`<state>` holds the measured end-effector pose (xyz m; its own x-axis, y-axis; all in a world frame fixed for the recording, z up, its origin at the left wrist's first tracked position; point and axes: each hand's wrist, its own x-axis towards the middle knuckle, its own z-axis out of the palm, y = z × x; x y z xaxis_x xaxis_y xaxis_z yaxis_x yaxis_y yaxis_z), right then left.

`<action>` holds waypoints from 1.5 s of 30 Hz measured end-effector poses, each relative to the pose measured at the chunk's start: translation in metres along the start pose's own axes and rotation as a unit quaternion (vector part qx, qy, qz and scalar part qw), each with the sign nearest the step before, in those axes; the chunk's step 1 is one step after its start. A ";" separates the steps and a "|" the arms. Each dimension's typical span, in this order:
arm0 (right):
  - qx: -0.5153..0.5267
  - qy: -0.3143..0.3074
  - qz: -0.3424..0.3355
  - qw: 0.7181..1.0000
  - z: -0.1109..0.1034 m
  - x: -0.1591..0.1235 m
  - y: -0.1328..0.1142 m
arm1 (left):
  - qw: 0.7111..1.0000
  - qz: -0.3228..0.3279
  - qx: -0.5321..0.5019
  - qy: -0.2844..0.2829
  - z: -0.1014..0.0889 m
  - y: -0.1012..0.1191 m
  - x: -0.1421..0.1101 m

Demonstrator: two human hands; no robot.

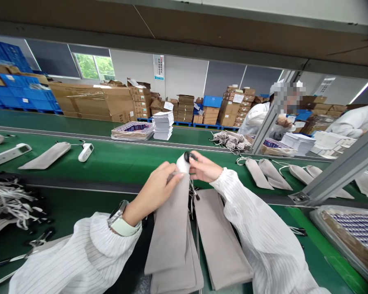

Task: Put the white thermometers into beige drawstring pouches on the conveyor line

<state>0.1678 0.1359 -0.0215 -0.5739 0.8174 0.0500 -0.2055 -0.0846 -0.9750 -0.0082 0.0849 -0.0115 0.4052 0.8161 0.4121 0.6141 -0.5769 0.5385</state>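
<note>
Apparently, the left hand [162, 183] pinches the mouth of a grey pouch [170, 228], and the right hand [204, 165] grips the black end of a white device [182, 164], seated partly inside. Should the left pinch slacken, the limp pouch could slip off; the dangling cord end [197, 197] might snag. Rightward, a plastic-wrapped tray [340, 234] holds blue-and-white pieces [358, 228]. Across the green belt [135, 159], another tray [130, 136] holds similar ones; beyond, a big carton [79, 102] hides its contents.

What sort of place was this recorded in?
Probably a factory packing line: grey pouches lie along a green belt, cardboard boxes are stacked behind, and a co-worker in white stands across the line.
</note>
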 end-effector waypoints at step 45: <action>-0.306 -0.009 -0.032 0.952 0.032 -0.004 0.015 | 0.996 -0.038 -0.069 0.036 -0.014 -0.019 0.006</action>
<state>0.1418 0.1137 -0.0291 -0.5907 0.7992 0.1113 0.2559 0.3164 -0.9135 -0.0270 0.0996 -0.0086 0.3089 0.8560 0.4146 0.5398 -0.5167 0.6646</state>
